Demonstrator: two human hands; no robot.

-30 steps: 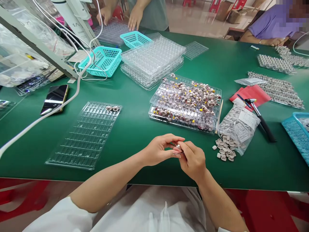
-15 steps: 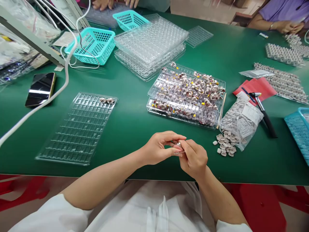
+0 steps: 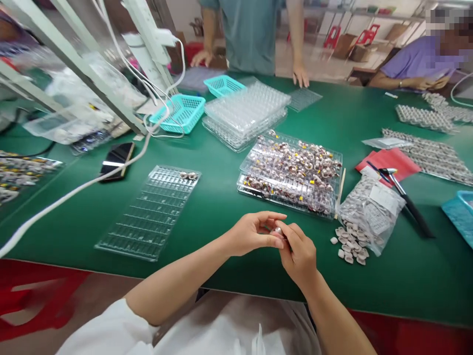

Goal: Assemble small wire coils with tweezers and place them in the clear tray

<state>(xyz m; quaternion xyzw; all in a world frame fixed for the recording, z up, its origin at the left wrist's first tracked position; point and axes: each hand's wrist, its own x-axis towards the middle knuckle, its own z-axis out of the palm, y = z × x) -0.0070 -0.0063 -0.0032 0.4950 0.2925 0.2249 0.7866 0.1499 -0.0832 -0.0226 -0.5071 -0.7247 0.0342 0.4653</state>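
Note:
My left hand (image 3: pixel 253 232) and my right hand (image 3: pixel 300 254) meet above the front of the table. Both are closed with fingertips on a small pale rounded piece (image 3: pixel 278 230), mostly covered by the fingers. Beyond them, a clear tray (image 3: pixel 254 190) is heaped with small beige-and-brown parts (image 3: pixel 299 160) bearing yellow tabs. To the left lies another clear compartment tray (image 3: pixel 144 217), with two small parts (image 3: pixel 188 175) in its far right corner. Loose beige shells (image 3: pixel 353 244) spill from a plastic bag (image 3: pixel 373 207) right of my hands.
A white cable (image 3: pixel 79 192) crosses the left side near a phone (image 3: pixel 117 161). Stacked clear trays (image 3: pixel 247 111) and turquoise baskets (image 3: pixel 185 116) stand farther back. A black-handled hammer (image 3: pixel 410 202) lies by red sheets (image 3: pixel 391 165). Two people are across the table.
My view has tilted up and turned left, showing more of the room and the standing person opposite. Both hands remain together on the small pale piece, with only slight finger movement.

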